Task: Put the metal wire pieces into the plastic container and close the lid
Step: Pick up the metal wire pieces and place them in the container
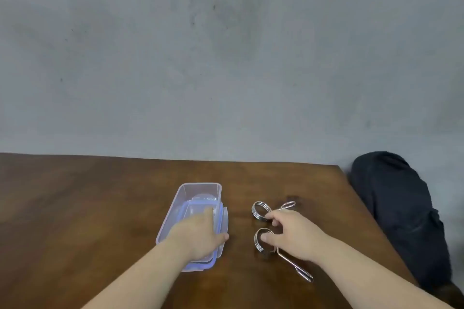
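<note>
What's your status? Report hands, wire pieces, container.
Left hand on lid lying in open container. Right hand touching both wire pieces, still on table. Nothing blocking.

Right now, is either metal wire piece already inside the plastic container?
No: both metal wire pieces lie on the table, right of the plastic container, under the right hand.

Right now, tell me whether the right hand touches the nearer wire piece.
Touching. The head view shows the right hand with a fingertip pressed into the coil of the nearer wire piece.
</note>
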The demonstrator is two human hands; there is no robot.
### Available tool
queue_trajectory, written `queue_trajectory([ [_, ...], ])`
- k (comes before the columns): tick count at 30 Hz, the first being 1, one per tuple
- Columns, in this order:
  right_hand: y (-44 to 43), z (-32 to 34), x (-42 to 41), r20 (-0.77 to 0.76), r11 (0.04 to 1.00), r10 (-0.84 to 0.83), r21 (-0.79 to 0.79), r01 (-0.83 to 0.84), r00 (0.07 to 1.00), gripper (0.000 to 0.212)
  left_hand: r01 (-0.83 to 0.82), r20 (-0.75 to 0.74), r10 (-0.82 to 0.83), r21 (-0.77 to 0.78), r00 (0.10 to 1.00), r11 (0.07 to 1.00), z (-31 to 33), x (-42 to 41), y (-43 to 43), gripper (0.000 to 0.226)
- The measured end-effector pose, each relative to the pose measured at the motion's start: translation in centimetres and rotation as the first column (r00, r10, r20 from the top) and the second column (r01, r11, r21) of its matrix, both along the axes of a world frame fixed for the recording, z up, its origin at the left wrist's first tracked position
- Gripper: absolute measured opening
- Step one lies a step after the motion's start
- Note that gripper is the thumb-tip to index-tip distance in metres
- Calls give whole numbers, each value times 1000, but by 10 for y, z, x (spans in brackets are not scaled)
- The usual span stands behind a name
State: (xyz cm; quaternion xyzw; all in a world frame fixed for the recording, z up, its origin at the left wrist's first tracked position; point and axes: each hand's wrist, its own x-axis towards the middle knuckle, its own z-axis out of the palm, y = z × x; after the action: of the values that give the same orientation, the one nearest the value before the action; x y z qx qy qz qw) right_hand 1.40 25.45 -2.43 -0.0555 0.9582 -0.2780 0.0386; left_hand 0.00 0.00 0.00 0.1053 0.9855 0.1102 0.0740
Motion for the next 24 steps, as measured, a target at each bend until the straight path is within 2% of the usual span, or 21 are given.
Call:
queue_trajectory([
  [2,-5,-6,-1,15,986,19,166,-21,1000,74,-6,-39,6,-22,999,1000,-7,-1,0,49],
  [4,-9,-15,0,4,968,42,246,-42,999,79,-8,-49,3,-92,999,996,-9,2,0,44],
  [7,-12,-25,1,-39,947,71,318,-55,997,75,8,-28,-10,-93,1000,996,-11,9,-1,29],
  [10,-12,-30,2,-52,952,62,304,-43,997,66,46,-49,-51,-93,998,995,-12,20,-8,25],
  [13,-9,-28,1,14,959,19,283,-22,1000,58,64,-50,-70,-105,996,992,-14,34,-16,39],
  [18,-7,-24,0,35,953,4,303,-15,999,44,73,-71,-86,-162,994,984,-19,42,-26,56],
  [20,-4,-21,0,32,965,0,261,-9,999,39,65,-78,-77,-152,994,986,-20,44,-31,57],
  [24,4,8,1,-29,996,-64,-68,62,998,31,76,-91,-87,-119,992,990,-22,46,-43,65],
])
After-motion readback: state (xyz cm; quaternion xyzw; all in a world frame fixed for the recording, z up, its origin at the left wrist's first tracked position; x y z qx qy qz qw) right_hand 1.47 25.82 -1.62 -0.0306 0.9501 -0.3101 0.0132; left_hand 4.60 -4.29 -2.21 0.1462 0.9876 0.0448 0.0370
